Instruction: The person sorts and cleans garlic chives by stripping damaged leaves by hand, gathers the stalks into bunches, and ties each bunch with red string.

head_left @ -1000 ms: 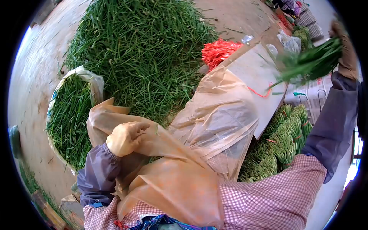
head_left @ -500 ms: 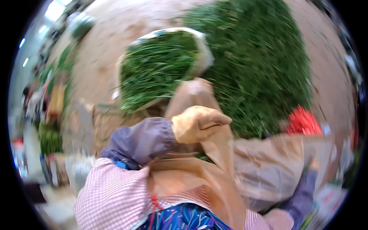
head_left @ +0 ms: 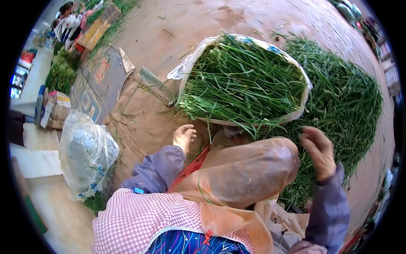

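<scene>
My left hand (head_left: pixel 185 137) is above the brown ground cover, just below the near left edge of the bag, its fingers loosely bent with nothing visible in them. My right hand (head_left: pixel 318 152) hovers beside my raised knee, over the near part of the loose heap, fingers apart and nothing held. Between and beyond the hands, a white plastic-lined container (head_left: pixel 305 84) is packed with long green leafy stems (head_left: pixel 243 80), laid mostly lengthwise. A brown apron (head_left: pixel 249 169) covers my knee. Under the left forearm shows a red strip (head_left: pixel 192 167).
A large heap of loose green stems (head_left: pixel 351 110) spreads to the right of the container. On the left are a clear plastic bag (head_left: pixel 86 154), flattened cardboard (head_left: pixel 97 80) and green bunches (head_left: pixel 62 72). Far back left, a person (head_left: pixel 65 10) is near a yellow crate (head_left: pixel 95 34).
The view has swung left. My left hand has left its place over the knee and moved down-left of the container. My right hand has come up from the far right to beside the knee.
</scene>
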Motion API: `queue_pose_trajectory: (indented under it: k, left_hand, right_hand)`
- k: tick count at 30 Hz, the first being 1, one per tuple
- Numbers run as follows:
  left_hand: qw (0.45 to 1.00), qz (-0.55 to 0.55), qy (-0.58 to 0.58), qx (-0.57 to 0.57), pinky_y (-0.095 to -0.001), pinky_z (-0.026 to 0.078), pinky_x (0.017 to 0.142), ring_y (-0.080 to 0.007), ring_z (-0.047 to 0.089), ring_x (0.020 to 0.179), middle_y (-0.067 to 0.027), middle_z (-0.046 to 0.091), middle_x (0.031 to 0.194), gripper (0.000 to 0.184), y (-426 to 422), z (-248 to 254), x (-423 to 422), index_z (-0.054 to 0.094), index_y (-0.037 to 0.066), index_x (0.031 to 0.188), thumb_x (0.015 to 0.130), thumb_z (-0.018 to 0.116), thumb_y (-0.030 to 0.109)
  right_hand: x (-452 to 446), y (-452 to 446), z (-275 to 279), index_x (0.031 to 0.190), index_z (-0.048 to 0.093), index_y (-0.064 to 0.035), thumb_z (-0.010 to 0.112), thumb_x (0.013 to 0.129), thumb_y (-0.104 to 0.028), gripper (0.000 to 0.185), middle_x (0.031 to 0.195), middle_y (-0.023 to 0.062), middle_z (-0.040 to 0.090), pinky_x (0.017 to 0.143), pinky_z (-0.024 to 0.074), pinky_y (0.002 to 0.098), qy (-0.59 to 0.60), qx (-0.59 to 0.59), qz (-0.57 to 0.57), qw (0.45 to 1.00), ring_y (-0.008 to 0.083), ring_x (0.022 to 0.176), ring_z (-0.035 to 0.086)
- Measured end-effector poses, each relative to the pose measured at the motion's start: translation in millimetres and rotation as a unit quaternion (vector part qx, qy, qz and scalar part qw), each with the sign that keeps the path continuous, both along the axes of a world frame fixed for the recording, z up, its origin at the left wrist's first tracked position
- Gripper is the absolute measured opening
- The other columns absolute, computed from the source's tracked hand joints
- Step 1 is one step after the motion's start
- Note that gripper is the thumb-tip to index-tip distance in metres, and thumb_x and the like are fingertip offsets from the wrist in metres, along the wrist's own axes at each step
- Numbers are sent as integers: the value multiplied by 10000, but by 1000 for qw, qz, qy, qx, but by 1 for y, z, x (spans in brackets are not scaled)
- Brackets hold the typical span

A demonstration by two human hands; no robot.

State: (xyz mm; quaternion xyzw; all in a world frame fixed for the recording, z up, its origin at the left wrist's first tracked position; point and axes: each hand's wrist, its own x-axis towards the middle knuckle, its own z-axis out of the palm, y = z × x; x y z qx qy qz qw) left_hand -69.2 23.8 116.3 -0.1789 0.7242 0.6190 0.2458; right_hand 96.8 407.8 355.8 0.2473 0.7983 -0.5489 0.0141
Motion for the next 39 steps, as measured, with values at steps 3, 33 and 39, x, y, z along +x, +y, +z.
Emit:
queue_pose_trajectory:
  k: [3, 33, 39]
  left_hand:
    - [998, 57, 16, -15, -305, 531, 685, -170, 637, 809, -75, 666, 987, 303, -37, -44, -34, 581, 16, 1182, 926, 552, 176]
    - [952, 68, 0, 298, -324, 510, 713, -212, 630, 805, -127, 643, 1006, 413, -14, -167, -125, 521, -11, 1227, 870, 642, 156]
    - [965, -78, 227, -109, -353, 514, 785, -258, 640, 879, -157, 641, 1097, 461, -29, -167, -92, 497, -20, 1279, 865, 634, 130]
  right_hand:
    - [-115, -74, -41, 1192, 601, -33, 635, 867, -119, 338, 1043, 135, 661, 852, 502, 328, -21, -5, 224, 974, 208, 986, 626]
    - [-244, -168, -221, 1128, 523, -112, 740, 645, -120, 529, 987, 118, 651, 786, 485, 435, -61, 403, 317, 856, 334, 943, 622]
    - [-246, -127, -183, 1120, 545, -82, 693, 652, -24, 494, 958, 168, 659, 814, 512, 377, -23, 166, 275, 947, 338, 922, 645]
